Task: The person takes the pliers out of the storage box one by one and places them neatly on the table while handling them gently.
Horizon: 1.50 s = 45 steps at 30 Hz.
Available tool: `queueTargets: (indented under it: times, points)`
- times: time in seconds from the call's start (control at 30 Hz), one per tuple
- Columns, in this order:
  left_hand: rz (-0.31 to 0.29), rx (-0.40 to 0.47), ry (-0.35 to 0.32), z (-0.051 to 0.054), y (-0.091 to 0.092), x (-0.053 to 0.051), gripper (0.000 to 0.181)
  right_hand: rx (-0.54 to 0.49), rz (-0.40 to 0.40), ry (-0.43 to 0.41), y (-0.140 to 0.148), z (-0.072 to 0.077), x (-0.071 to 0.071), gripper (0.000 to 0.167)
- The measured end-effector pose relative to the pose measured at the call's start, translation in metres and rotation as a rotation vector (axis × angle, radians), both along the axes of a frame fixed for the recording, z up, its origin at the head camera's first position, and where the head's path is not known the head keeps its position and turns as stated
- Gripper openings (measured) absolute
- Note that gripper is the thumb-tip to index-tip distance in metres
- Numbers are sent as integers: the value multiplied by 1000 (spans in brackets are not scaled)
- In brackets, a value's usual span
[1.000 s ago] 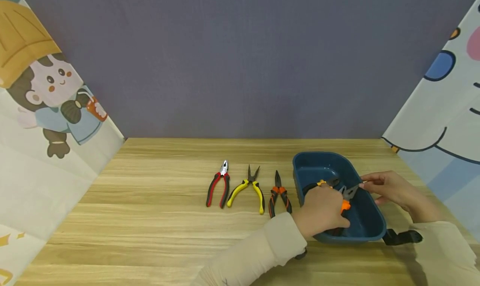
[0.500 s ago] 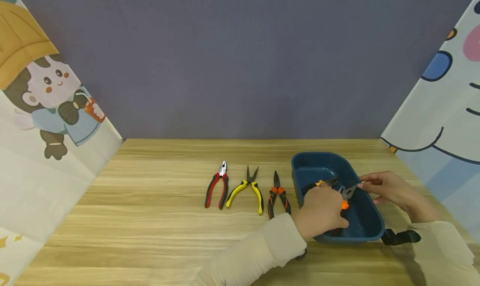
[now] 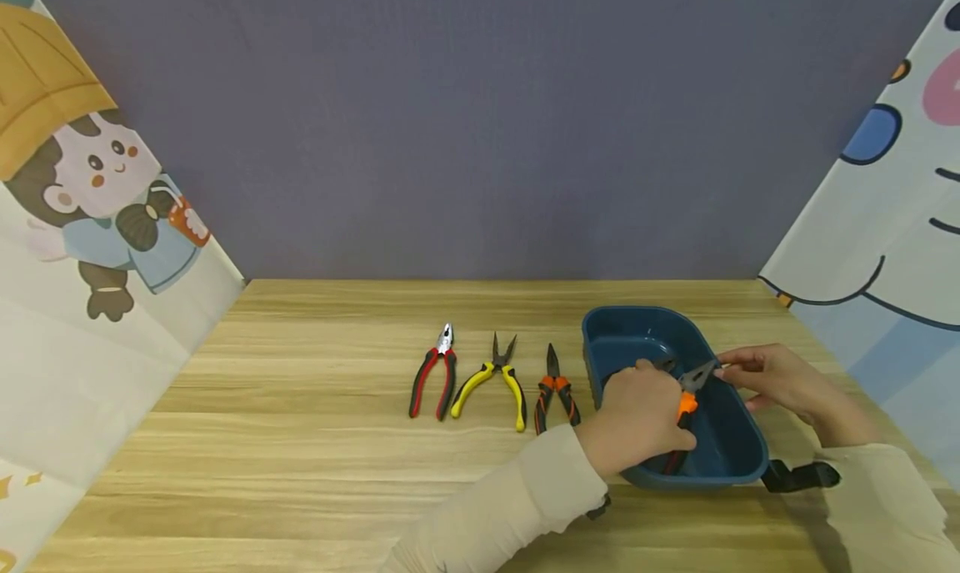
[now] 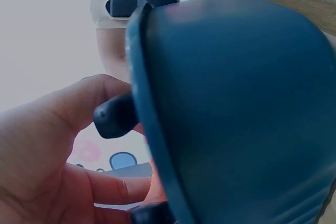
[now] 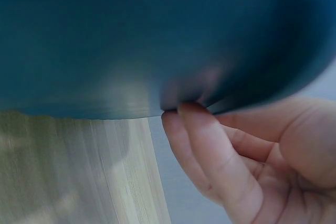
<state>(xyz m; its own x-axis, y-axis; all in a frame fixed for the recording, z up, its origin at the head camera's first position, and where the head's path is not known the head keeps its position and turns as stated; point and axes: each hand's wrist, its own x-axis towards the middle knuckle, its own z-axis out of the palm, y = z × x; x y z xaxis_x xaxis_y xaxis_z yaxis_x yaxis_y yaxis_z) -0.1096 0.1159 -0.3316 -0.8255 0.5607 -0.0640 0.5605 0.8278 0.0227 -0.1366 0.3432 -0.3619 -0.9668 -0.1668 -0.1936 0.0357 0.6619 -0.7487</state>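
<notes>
At the right of the head view stands a blue bin (image 3: 738,464) holding several pliers. My left hand (image 3: 636,410) reaches in over its left side, fingers curled over dark-handled pliers mostly covered by the hand; the left wrist view shows dark handle ends (image 4: 115,116) beside the thumb and fingers (image 4: 121,190). Orange-and-black pliers (image 3: 686,404) lie just right of that hand, jaws toward the right rim. My right hand (image 3: 787,389) pinches that rim with its fingertips (image 5: 194,121); whether it touches the jaw tips, I cannot tell.
Left of the bin lie three pliers: red-and-black (image 3: 423,385), yellow-and-black (image 3: 472,389) with jaws spread, and orange-and-black (image 3: 543,406). A grey wall (image 3: 480,139) rises behind the wooden table (image 3: 300,406), with cartoon-printed panels at both sides.
My left hand has shifted slightly left inside the bin, showing more of the orange-and-black pliers and covering the yellow-orange part of the others. My right hand stays at the rim.
</notes>
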Motion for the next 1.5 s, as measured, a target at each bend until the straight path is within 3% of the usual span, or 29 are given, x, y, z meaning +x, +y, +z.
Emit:
queueTargets:
  times: [0.33,0.63,0.87,1.23,1.5]
  points:
    - [-30,40,35,8,-14,-6,37,25,4,3,2,2,-5,54]
    - [-66,106,22,12,-33,-12,43,26,3,-5,5,3,-8,55]
    - [-4,93,0,16,-44,-15,41,11,15,3,5,3,-12,55]
    - [38,170,-48,13,-66,-23,36,11,18,1,8,5,-18,55]
    - [84,224,-49,8,-86,-35,49,13,28,6,11,6,-22,55]
